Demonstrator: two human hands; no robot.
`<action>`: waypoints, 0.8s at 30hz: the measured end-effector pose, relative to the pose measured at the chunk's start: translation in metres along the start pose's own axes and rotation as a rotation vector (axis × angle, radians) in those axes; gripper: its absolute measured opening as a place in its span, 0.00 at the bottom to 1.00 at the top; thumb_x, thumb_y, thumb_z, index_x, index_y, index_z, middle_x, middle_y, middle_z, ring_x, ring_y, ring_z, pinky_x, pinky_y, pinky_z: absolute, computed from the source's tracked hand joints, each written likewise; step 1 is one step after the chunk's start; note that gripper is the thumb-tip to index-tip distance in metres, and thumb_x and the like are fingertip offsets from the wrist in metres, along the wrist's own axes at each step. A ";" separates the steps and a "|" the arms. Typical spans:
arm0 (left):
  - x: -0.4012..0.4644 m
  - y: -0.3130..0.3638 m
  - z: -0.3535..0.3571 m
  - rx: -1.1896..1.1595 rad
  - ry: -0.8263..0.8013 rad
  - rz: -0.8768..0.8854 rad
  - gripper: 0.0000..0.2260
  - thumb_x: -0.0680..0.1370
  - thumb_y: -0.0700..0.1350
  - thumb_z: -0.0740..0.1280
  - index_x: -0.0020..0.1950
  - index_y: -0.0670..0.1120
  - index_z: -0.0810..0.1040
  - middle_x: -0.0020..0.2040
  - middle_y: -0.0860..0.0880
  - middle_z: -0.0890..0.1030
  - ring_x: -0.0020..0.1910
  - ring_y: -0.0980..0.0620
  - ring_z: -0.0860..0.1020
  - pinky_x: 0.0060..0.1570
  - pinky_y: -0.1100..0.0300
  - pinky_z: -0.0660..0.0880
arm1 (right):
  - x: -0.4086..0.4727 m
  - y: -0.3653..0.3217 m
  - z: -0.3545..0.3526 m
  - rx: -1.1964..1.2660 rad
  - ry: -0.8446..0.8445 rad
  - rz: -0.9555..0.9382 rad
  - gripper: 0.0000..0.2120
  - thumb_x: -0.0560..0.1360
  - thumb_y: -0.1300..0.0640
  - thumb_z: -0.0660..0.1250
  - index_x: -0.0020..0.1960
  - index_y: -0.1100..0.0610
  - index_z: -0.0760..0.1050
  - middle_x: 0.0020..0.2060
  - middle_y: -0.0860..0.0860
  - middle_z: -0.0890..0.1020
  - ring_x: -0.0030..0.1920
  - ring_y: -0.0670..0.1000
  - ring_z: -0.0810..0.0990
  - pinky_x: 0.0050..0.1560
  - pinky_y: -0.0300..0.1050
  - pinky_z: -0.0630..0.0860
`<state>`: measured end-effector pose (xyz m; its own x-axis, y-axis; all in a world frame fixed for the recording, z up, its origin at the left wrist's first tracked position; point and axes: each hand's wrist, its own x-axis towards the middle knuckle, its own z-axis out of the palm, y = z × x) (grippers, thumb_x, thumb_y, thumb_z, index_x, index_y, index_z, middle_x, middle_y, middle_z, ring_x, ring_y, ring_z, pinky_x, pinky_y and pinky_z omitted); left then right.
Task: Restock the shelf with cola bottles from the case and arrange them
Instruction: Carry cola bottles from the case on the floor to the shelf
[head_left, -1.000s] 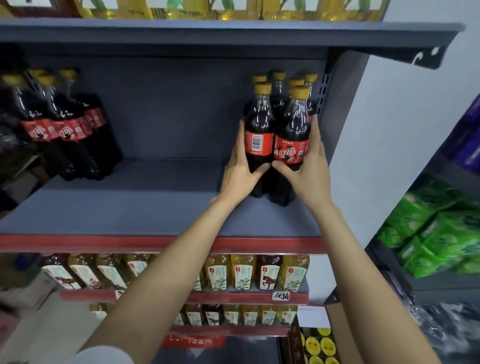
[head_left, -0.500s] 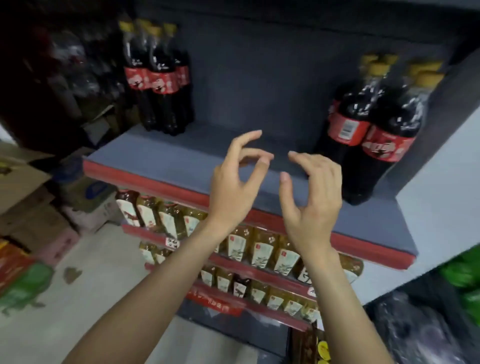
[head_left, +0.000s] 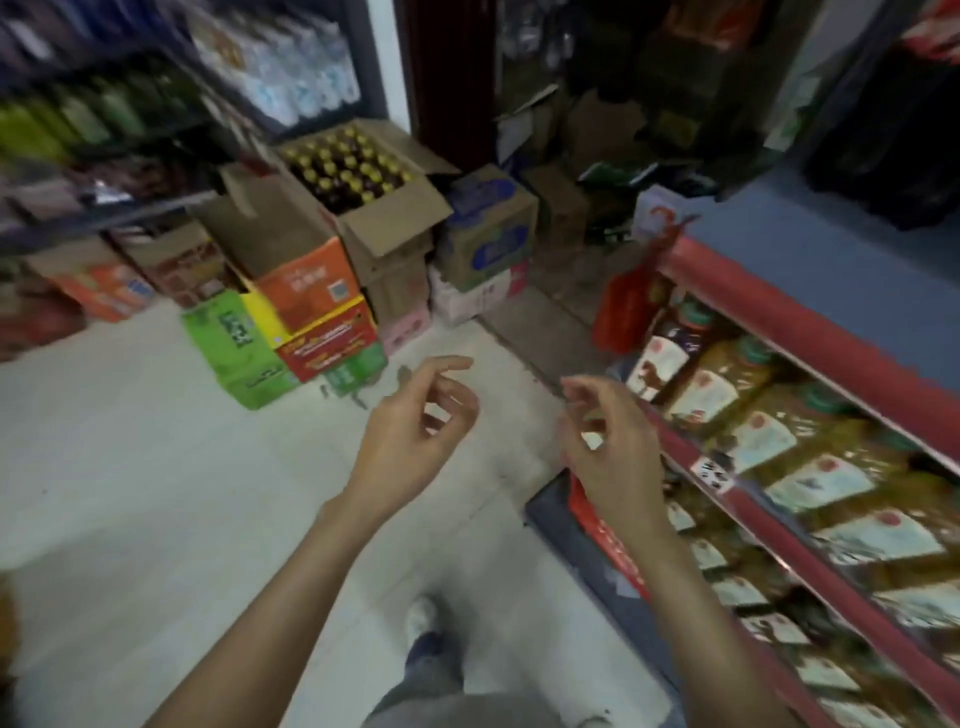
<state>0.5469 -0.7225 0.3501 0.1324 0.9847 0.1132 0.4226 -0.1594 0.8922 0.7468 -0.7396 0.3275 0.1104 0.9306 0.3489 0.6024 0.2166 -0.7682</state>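
An open cardboard case (head_left: 395, 218) of yellow-capped cola bottles (head_left: 345, 169) stands on stacked boxes across the aisle, at the upper middle. My left hand (head_left: 415, 436) and my right hand (head_left: 608, 447) hover over the floor in front of me, fingers loosely curled and holding nothing. Both are well short of the case. The blue shelf (head_left: 831, 270) with its red front edge runs along the right; the cola bottles placed on it are out of view.
Colourful cartons (head_left: 306, 332) are stacked on the floor under the case, with more boxes (head_left: 488, 234) beside them. Rows of yellow drink bottles (head_left: 769, 431) fill the lower shelves at right. Another rack (head_left: 130, 114) stands at the left. My shoe (head_left: 423, 618) is on the pale floor.
My hands let go of the two cola bottles on the shelf and drew back empty. My view has swung left and down, from the shelf to the aisle and the case.
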 end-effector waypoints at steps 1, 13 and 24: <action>0.009 -0.024 -0.019 0.015 0.003 -0.057 0.13 0.77 0.41 0.67 0.59 0.54 0.74 0.44 0.59 0.81 0.46 0.62 0.79 0.43 0.68 0.74 | 0.010 0.002 0.027 0.013 -0.061 0.054 0.11 0.74 0.59 0.66 0.57 0.57 0.77 0.49 0.46 0.79 0.47 0.50 0.79 0.48 0.42 0.77; 0.175 -0.219 -0.151 0.173 0.151 -0.331 0.07 0.77 0.40 0.67 0.55 0.44 0.79 0.50 0.51 0.82 0.50 0.50 0.81 0.49 0.55 0.76 | 0.173 0.012 0.253 -0.098 -0.414 0.195 0.14 0.75 0.62 0.68 0.60 0.58 0.76 0.52 0.53 0.81 0.52 0.52 0.79 0.49 0.40 0.70; 0.430 -0.304 -0.227 0.271 0.223 -0.321 0.10 0.75 0.46 0.66 0.56 0.48 0.79 0.50 0.49 0.83 0.51 0.50 0.81 0.50 0.55 0.77 | 0.439 0.041 0.399 -0.164 -0.461 0.045 0.16 0.77 0.60 0.66 0.65 0.58 0.74 0.57 0.54 0.80 0.56 0.54 0.78 0.45 0.37 0.66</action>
<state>0.2719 -0.2344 0.2263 -0.2265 0.9735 -0.0315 0.6331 0.1717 0.7548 0.5045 -0.2042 0.2356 -0.1994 0.9798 0.0148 0.7258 0.1578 -0.6695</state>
